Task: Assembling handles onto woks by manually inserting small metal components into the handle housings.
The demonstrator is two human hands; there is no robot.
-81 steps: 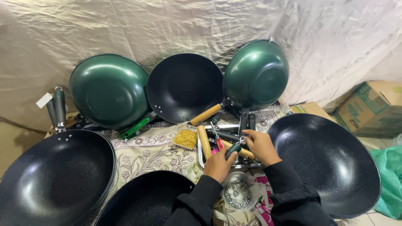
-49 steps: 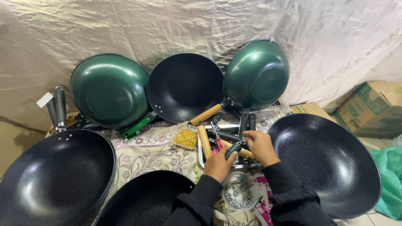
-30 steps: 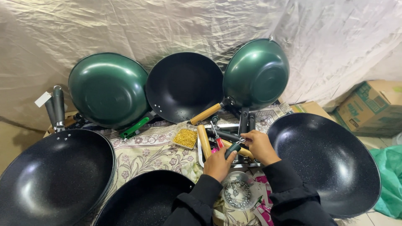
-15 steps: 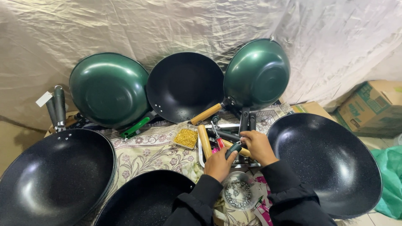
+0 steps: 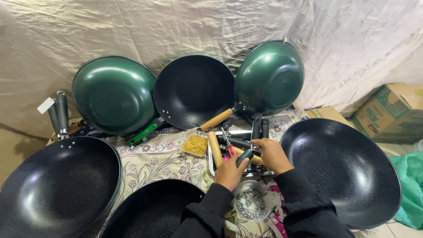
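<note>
Around me stood the big pieces: a wide black speckled non-stick wok (image 5: 348, 169) at my right, another large black wok (image 5: 55, 187) at my left, a third black wok (image 5: 152, 209) just below my arms. Against the crumpled pale sheet (image 5: 185, 31) leaned two green woks, one on the left (image 5: 114, 94) and one on the right (image 5: 269, 77) with a wooden handle already on it, and a black pan (image 5: 194, 90) between them. I judged that one fitted, while loose wooden handles (image 5: 214, 147) lay on the flowered cloth (image 5: 154, 156), so fitting work looked only partly done.

My left hand (image 5: 229, 172) was closed around a dark-gripped screwdriver (image 5: 243, 156), its tip at a small metal fastener (image 5: 254, 146). My right hand (image 5: 272, 154) pinched that fastener, just above the black handle parts (image 5: 257, 128). Nearby sat a small tray of yellow screws (image 5: 195, 144) and a clear bowl of metal washers (image 5: 249, 204).
</note>
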